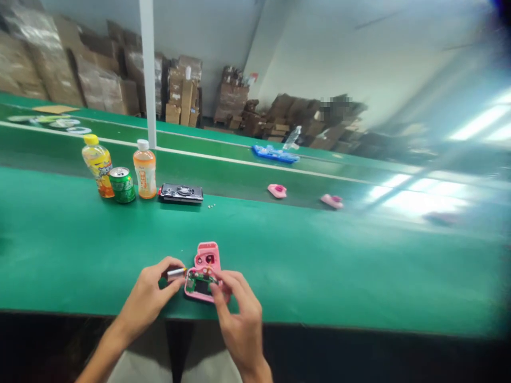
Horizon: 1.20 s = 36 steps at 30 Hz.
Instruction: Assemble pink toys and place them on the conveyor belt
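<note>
In front of me on the green table lies an opened pink plastic casing (pixel 207 252) with a green circuit board (pixel 196 283) inside its lower half. My left hand (pixel 150 287) pinches a small silver battery (pixel 175 273) just left of the casing, its yellow end toward the board. My right hand (pixel 238 305) is at the casing's right side, thumb and fingertips closed on its edge by the board. What exactly lies beneath those fingertips is partly hidden.
Beyond the casing stand a yellow-capped bottle (pixel 97 167), a green can (pixel 122 185), an orange drink bottle (pixel 144 171) and a black device (pixel 181 193). Pink parts (pixel 277 191) and a blue tray (pixel 274 154) lie on the conveyor belt (pixel 223 178). A white post (pixel 147 74) rises behind.
</note>
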Tool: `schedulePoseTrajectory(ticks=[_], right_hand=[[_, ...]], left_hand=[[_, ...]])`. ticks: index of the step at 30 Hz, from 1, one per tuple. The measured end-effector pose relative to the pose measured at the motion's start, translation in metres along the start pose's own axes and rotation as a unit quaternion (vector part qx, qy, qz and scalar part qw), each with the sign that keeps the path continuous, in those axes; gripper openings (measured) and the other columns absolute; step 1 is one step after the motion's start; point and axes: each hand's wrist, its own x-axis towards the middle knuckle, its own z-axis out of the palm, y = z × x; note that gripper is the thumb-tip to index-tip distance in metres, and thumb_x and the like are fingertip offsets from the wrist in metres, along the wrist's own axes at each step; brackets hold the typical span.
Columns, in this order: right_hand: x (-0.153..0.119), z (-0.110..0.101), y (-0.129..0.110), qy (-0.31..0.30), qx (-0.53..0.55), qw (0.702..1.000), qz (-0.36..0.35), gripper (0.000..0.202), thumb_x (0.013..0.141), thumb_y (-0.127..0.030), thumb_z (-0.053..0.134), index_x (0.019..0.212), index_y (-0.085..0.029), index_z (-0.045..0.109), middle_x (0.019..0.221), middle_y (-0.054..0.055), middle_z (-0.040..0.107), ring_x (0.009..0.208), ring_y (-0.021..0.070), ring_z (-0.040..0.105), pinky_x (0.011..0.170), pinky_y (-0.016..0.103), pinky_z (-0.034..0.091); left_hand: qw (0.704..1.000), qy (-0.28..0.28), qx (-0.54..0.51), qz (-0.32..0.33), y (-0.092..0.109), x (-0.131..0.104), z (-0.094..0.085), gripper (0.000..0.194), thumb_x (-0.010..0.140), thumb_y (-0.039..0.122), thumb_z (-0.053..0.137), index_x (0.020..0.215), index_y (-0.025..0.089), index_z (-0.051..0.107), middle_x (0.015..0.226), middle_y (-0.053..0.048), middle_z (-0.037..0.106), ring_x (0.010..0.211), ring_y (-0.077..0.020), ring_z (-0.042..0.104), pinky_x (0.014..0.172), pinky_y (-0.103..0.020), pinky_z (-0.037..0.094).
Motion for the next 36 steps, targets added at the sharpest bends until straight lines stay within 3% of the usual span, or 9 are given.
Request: schedulePoseTrajectory(ticks=[4, 8, 12, 15, 19, 24, 30, 33, 36], right_hand=[[0.017, 0.011, -0.006, -0.103, 0.071, 0.992, -0.020, 0.023, 0.099, -0.016, 0.064, 0.119, -0.025, 0.072, 0.104, 0.004, 0.073, 0.077, 0.0131, 0.067, 0.070, 0.022, 0.056], [0.017, 0.016, 0.001, -0.110, 0.099, 0.988, -0.039, 0.011, 0.097, -0.013, 0.066, 0.102, -0.022, 0.070, 0.094, 0.002, 0.074, 0.079, 0.0134, 0.069, 0.072, 0.022, 0.057], [0.006, 0.015, 0.006, -0.059, 0.065, 0.990, -0.113, 0.018, 0.097, -0.009, 0.063, 0.108, -0.022, 0.070, 0.099, 0.006, 0.075, 0.093, 0.0173, 0.073, 0.083, 0.028, 0.060], [0.006, 0.016, 0.005, -0.102, 0.086, 0.982, -0.132, 0.014, 0.099, -0.019, 0.065, 0.112, -0.022, 0.071, 0.099, 0.007, 0.076, 0.094, 0.0189, 0.073, 0.085, 0.031, 0.062], [0.030, 0.019, 0.007, -0.143, 0.117, 0.977, -0.107, 0.013, 0.102, -0.028, 0.064, 0.111, -0.023, 0.071, 0.100, 0.005, 0.075, 0.093, 0.0169, 0.072, 0.085, 0.029, 0.061], [0.060, 0.022, 0.013, -0.205, 0.103, 0.961, -0.157, 0.010, 0.103, -0.021, 0.059, 0.100, -0.020, 0.069, 0.093, 0.003, 0.072, 0.088, 0.0146, 0.068, 0.085, 0.027, 0.057], [0.076, 0.014, 0.015, -0.296, -0.047, 0.924, -0.236, 0.012, 0.105, -0.017, 0.051, 0.101, -0.018, 0.063, 0.094, 0.004, 0.067, 0.075, 0.0151, 0.059, 0.061, 0.025, 0.046], [0.082, 0.015, 0.016, -0.300, -0.092, 0.911, -0.268, 0.020, 0.105, -0.012, 0.043, 0.100, -0.019, 0.061, 0.091, 0.003, 0.065, 0.069, 0.0151, 0.056, 0.056, 0.025, 0.042], [0.066, 0.020, 0.016, -0.281, -0.103, 0.913, -0.278, 0.026, 0.104, -0.011, 0.038, 0.101, -0.019, 0.062, 0.090, 0.006, 0.066, 0.073, 0.0173, 0.059, 0.059, 0.027, 0.046]], left_hand=[[0.997, 0.049, -0.068, -0.003, 0.002, -0.014, 0.015, 0.026, 0.091, 0.041, 0.069, 0.111, 0.024, 0.073, 0.109, -0.002, 0.079, 0.101, -0.0203, 0.075, 0.093, -0.026, 0.057], [0.984, 0.085, -0.155, -0.035, 0.001, -0.019, 0.025, 0.033, 0.087, 0.043, 0.073, 0.112, 0.022, 0.075, 0.112, -0.006, 0.080, 0.101, -0.0217, 0.076, 0.094, -0.028, 0.059], [0.945, 0.136, -0.284, -0.091, 0.002, -0.022, 0.034, 0.046, 0.079, 0.051, 0.081, 0.109, 0.017, 0.075, 0.101, -0.010, 0.082, 0.087, -0.0223, 0.079, 0.082, -0.029, 0.063], [0.929, 0.167, -0.310, -0.109, 0.003, -0.022, 0.037, 0.050, 0.076, 0.054, 0.085, 0.108, 0.016, 0.076, 0.101, -0.010, 0.082, 0.094, -0.0225, 0.078, 0.088, -0.027, 0.062], [0.941, 0.129, -0.299, -0.095, -0.002, -0.016, 0.032, 0.047, 0.075, 0.054, 0.087, 0.104, 0.017, 0.079, 0.104, -0.010, 0.081, 0.096, -0.0219, 0.077, 0.087, -0.025, 0.061], [0.918, 0.103, -0.368, -0.103, -0.008, -0.009, 0.027, 0.040, 0.077, 0.050, 0.088, 0.101, 0.019, 0.080, 0.094, -0.005, 0.081, 0.082, -0.0135, 0.073, 0.080, -0.017, 0.057], [0.899, 0.074, -0.412, -0.128, 0.000, -0.004, 0.028, 0.045, 0.073, 0.049, 0.092, 0.100, 0.016, 0.079, 0.092, -0.005, 0.079, 0.084, -0.0130, 0.072, 0.079, -0.017, 0.055], [0.886, 0.069, -0.440, -0.130, 0.004, -0.001, 0.029, 0.047, 0.072, 0.047, 0.093, 0.103, 0.015, 0.078, 0.093, -0.007, 0.078, 0.083, -0.0134, 0.071, 0.080, -0.020, 0.055], [0.872, 0.099, -0.461, -0.136, 0.006, 0.002, 0.031, 0.045, 0.072, 0.044, 0.093, 0.101, 0.014, 0.077, 0.092, -0.007, 0.078, 0.082, -0.0138, 0.071, 0.080, -0.021, 0.055]])
